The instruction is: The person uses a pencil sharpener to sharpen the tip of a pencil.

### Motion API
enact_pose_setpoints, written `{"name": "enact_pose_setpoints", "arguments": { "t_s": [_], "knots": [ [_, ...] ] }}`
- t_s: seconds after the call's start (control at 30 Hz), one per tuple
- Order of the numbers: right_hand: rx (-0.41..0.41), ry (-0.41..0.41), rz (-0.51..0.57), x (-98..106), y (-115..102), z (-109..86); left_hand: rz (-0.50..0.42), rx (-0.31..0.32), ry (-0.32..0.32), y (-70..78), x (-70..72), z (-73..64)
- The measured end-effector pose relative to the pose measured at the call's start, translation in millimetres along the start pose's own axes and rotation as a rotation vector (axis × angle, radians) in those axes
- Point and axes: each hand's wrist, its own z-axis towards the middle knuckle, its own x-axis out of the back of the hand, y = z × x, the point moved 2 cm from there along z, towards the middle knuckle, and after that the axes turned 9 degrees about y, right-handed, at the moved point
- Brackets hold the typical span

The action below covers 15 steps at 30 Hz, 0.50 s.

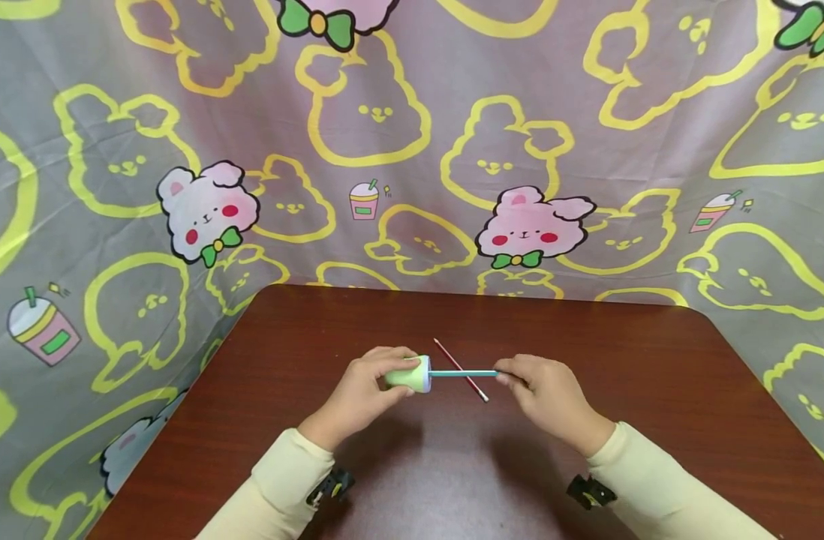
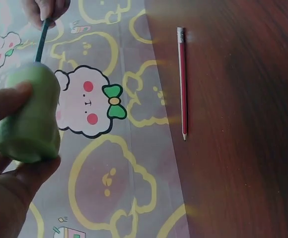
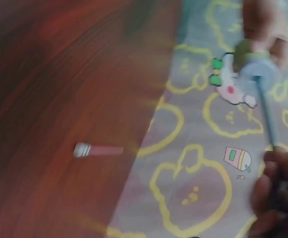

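Observation:
My left hand [image 1: 365, 386] grips a pale green pencil sharpener [image 1: 412, 375], held sideways above the table with its light bluish end facing right. A teal pencil [image 1: 462, 373] runs straight into the hole at that end, so its tip is hidden. Fingers and thumb of my right hand [image 1: 547, 390] pinch the pencil's other end. In the left wrist view the waisted body of the sharpener [image 2: 30, 119] shows between thumb and fingers. The right wrist view is blurred, but the teal pencil [image 3: 268, 114] meets the sharpener's round face [image 3: 258, 74] there.
A red-and-white striped pencil [image 1: 478, 391] lies diagonally on the dark brown table [image 1: 317, 322], beyond and below the hands, its eraser end toward me. Behind and left of the table hangs a grey curtain [image 1: 425, 135] printed with cartoon animals.

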Motion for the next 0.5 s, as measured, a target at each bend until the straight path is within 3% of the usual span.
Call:
{"name": "enact_pose_setpoints", "arguments": {
  "t_s": [0.1, 0.17, 0.2, 0.3, 0.37, 0.5],
  "knots": [
    [-0.436, -0.258, 0.247, 2.6, 3.7, 4.2, 0.074, -0.113, 0.020, 1.2, -2.3, -0.5],
    [-0.591, -0.357, 0.311, 3.8, 5.8, 6.1, 0.102, -0.149, 0.024, 1.9, -2.8, -0.7],
    [-0.600, -0.378, 0.311, 3.9, 6.3, 6.6, 0.101, -0.147, 0.026, 2.1, -2.7, -0.5],
    [-0.449, -0.349, 0.183, 3.1, 7.3, 5.9, 0.079, -0.088, 0.024, 1.2, -1.2, 0.2],
    [-0.260, -0.265, 0.045, 2.2, 7.6, 3.5, 0.048, -0.030, 0.016, 0.2, 0.3, 0.8],
    [0.187, -0.011, -0.197, 0.5, 8.5, -1.3, -0.016, 0.080, -0.017, -2.5, 3.7, 1.7]
  ]
}}
